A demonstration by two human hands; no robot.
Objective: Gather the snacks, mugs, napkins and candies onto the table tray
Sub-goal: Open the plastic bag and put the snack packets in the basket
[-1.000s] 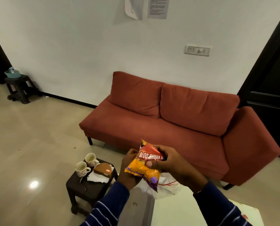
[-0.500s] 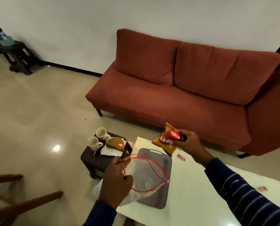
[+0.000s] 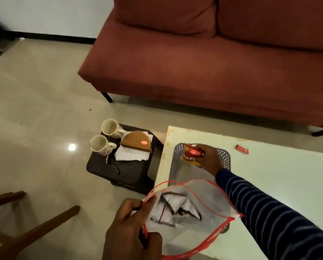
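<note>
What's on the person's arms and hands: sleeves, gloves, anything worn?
The right arm wears a dark navy long sleeve with thin pale stripes, reaching the wrist. Both the left hand and right hand are bare: no gloves, rings or watch visible. The left sleeve is out of frame.

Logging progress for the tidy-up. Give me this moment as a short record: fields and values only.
right hand: right hand grips the snack packet over the far end of the grey tray
left hand: left hand holds the clear bag open by its red rim
tray: on the white table, partly covered by the bag
mugs: two mugs on the low dark stool
napkins: white napkins on the stool, under a brown holder
candy: red candy on the table, outside the tray
</note>
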